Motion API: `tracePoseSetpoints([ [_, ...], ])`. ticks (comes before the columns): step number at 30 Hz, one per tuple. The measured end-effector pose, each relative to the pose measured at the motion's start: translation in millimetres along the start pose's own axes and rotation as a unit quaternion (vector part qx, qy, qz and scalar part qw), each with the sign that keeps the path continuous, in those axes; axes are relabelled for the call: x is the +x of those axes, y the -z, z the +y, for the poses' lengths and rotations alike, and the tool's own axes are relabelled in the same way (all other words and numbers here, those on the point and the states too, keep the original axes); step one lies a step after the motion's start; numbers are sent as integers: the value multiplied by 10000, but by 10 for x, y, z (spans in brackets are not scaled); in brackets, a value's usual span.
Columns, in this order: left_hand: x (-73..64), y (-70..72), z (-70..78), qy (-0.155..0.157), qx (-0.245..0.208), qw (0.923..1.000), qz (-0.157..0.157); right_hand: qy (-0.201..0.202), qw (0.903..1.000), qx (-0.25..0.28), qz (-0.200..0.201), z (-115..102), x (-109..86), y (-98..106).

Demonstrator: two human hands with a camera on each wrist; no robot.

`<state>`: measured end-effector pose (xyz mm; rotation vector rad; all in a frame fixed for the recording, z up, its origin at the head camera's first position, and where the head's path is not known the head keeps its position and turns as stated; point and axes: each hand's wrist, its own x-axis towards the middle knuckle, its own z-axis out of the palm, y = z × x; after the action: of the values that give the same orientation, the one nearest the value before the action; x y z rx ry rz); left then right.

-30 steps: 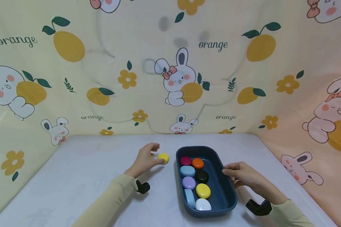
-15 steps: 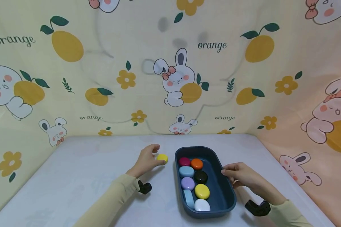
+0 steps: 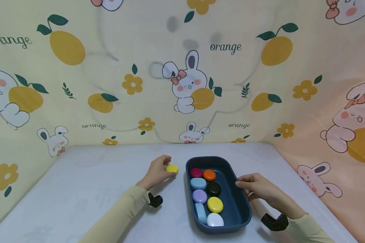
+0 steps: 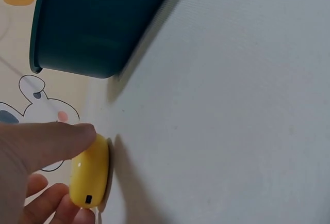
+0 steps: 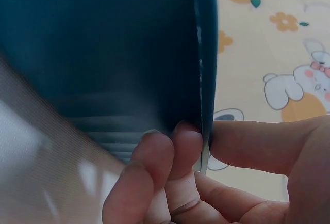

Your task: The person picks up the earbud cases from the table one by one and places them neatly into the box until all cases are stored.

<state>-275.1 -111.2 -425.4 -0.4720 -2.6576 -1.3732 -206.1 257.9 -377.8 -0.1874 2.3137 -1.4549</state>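
My left hand [image 3: 155, 172] pinches a yellow rounded case [image 3: 172, 169] between thumb and fingers. In the left wrist view, the thumb [image 4: 56, 140] lies on one side of the yellow case [image 4: 91, 175], fingertips on the other; a small black slot shows at its end. The case stands at the table surface. To its right is a dark blue tray [image 3: 234, 209] with rounded corners. My right hand [image 3: 260, 189] grips the tray's right rim, thumb inside and fingers curled against the outer wall [image 5: 124, 69] in the right wrist view.
The tray holds several rounded pieces: maroon [image 3: 196, 172], orange [image 3: 209, 175], black [image 3: 213, 189], purple [image 3: 199, 196], yellow [image 3: 215, 205], white [image 3: 215, 219] and light blue [image 3: 198, 184]. A patterned cloth [image 3: 158, 108] rises behind the white table [image 3: 94, 189].
My left hand has edged slightly right, closer around the yellow case. The right hand keeps its hold on the tray rim. The head view has shifted a little.
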Motion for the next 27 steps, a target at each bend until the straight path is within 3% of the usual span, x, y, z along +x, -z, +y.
tracePoseSetpoints([
  [13, 9, -32, -55, 209, 40, 9996, -207, 72, 9999, 30, -67, 0, -13, 2],
  [27, -51, 13, -84, 131, -61, 9999, -51, 85, 9999, 32, -50, -14, -28, -7],
])
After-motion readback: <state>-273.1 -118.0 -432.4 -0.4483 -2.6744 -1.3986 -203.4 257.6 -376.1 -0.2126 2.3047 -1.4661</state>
